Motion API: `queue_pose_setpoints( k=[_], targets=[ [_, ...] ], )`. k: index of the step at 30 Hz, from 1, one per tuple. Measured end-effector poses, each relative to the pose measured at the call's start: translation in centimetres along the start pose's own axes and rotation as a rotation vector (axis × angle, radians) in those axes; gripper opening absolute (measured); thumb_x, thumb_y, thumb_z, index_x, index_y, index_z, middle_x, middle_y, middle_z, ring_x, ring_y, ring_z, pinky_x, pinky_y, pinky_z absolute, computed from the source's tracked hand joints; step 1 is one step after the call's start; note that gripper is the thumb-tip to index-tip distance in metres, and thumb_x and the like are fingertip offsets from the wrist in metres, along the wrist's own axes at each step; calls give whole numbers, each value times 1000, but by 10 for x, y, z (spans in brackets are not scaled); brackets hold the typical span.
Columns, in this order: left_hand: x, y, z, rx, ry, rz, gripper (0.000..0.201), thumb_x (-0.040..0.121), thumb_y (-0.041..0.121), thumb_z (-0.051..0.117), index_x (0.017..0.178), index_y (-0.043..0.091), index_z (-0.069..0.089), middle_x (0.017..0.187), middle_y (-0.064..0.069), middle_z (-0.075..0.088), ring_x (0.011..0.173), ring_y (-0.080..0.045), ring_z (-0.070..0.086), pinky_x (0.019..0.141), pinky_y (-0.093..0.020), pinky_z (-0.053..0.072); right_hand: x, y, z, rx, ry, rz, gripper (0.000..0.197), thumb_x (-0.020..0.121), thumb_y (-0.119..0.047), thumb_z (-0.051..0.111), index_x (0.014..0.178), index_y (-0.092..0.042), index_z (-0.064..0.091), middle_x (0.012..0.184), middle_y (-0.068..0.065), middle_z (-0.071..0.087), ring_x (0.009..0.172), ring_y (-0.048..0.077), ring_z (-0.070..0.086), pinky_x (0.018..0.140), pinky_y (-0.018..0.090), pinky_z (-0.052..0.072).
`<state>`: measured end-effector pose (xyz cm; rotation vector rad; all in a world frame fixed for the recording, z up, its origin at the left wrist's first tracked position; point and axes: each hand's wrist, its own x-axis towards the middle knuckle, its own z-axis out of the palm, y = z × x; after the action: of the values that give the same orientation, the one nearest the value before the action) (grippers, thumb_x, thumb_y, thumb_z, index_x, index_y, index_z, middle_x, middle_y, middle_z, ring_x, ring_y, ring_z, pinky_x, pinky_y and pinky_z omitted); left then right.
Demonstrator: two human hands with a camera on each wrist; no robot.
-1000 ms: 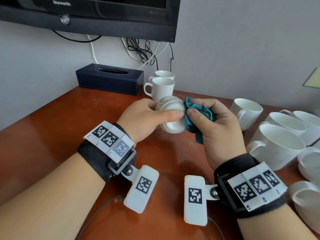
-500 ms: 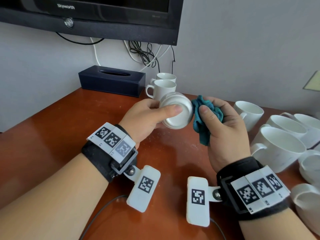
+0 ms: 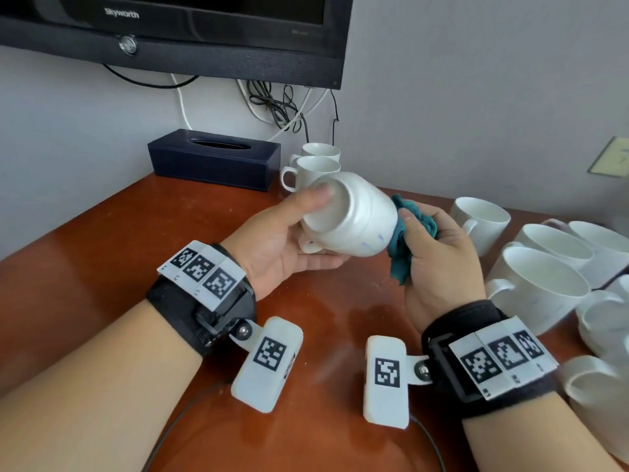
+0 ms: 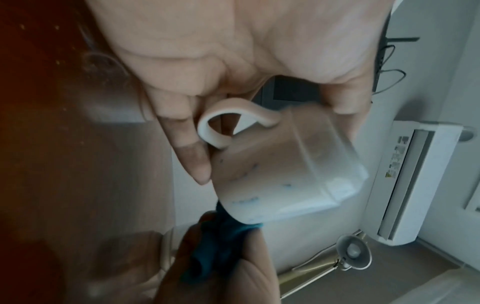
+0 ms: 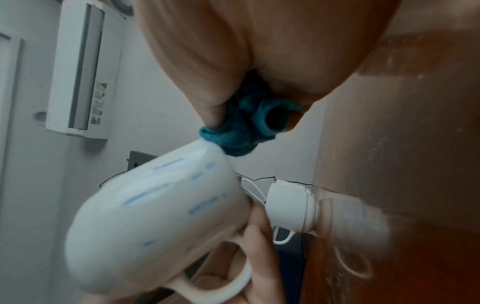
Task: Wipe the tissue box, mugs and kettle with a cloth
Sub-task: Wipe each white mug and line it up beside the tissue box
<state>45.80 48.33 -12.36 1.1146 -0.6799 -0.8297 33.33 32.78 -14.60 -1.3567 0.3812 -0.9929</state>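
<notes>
My left hand (image 3: 292, 233) grips a white mug (image 3: 354, 219) lying on its side above the table, base toward me, thumb on the base rim, handle (image 4: 228, 123) downward by my fingers. Faint blue marks (image 5: 161, 193) streak its wall. My right hand (image 3: 439, 247) holds a bunched teal cloth (image 3: 405, 243) against the mug's mouth end; the cloth (image 5: 241, 131) touches the rim. A dark blue tissue box (image 3: 214, 158) sits at the back left by the wall. No kettle is in view.
Two white mugs (image 3: 313, 172) stand behind the held one, next to the tissue box. Several more white mugs (image 3: 537, 287) crowd the table's right side. A television (image 3: 177, 28) hangs on the wall above, cables (image 3: 282, 110) dangling. Bare brown table (image 3: 119, 253) lies at left.
My left hand has turned the mug so its side wall now shows, and lifted it slightly. The cloth in my right hand has shifted from the base edge to the mouth end.
</notes>
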Motion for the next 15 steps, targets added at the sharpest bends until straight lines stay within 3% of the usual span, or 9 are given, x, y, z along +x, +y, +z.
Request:
queue_pose_setpoints(
  k=[6,10,12,15],
  targets=[
    [1,0,3,-60,10,-16,70,80,60,69,138,20,65,134,-19,68,121,-45,66,88,-47,59,-1,-1,1,55,3,9,10,99,-18,68,104,-10,71,69,12,61,53,21,51,42,27,37],
    [2,-2,1,-20,33,-18,67,84,56,69,140,21,63,135,-17,68,123,-42,66,91,-46,59,0,1,0,37,30,-18,14,91,-26,71,100,-16,71,83,14,65,63,24,58,43,27,42],
    [3,-2,2,-27,36,-15,69,80,55,72,140,21,63,135,-15,68,123,-39,67,93,-48,59,-1,-1,1,36,20,-20,3,96,-19,70,95,-17,71,80,12,65,61,23,57,43,25,43],
    [3,-1,3,-34,42,-6,61,83,51,70,137,22,65,134,-14,69,123,-37,67,94,-48,60,-2,-3,2,40,24,-30,8,100,-10,66,95,-13,70,78,9,65,61,21,59,43,23,45]
  ],
)
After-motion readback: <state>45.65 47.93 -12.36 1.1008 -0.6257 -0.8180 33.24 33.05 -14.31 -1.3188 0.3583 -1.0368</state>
